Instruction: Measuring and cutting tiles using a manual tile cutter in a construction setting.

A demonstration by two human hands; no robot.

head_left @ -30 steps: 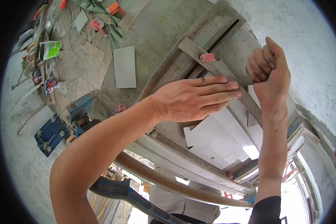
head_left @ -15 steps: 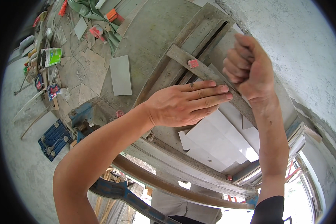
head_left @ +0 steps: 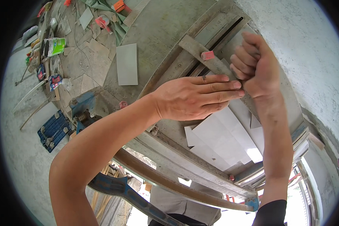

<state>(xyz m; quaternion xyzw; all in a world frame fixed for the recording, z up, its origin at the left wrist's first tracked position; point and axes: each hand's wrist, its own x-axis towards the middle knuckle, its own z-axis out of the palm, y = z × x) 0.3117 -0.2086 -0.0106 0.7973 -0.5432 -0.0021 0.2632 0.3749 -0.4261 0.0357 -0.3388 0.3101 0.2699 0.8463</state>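
My left hand [head_left: 192,98] lies flat, fingers stretched and side by side, over a dusty metal crossbar [head_left: 196,48] that carries a small red fitting [head_left: 208,55]. Just beyond its fingertips, my right hand [head_left: 256,67] is curled into a fist above the bar; whatever it holds, if anything, is hidden. Beneath both hands is a grimy metal frame with a long dark slot [head_left: 233,28]. Stacked white tile pieces [head_left: 224,135] rest in the frame below my left hand. A loose grey tile [head_left: 127,64] lies on the board at left.
A blue metal fixture [head_left: 83,103] adjoins the frame. Tile scraps, green sheeting [head_left: 116,30], a white-and-green bucket [head_left: 54,47] and a blue plastic panel [head_left: 52,132] litter the floor at left. A rough wall [head_left: 297,45] borders the right; a curved rail [head_left: 169,177] runs along the near side.
My right fist has moved left, closer to my left fingertips and the crossbar. My left hand stays in place on the frame; the view has shifted slightly.
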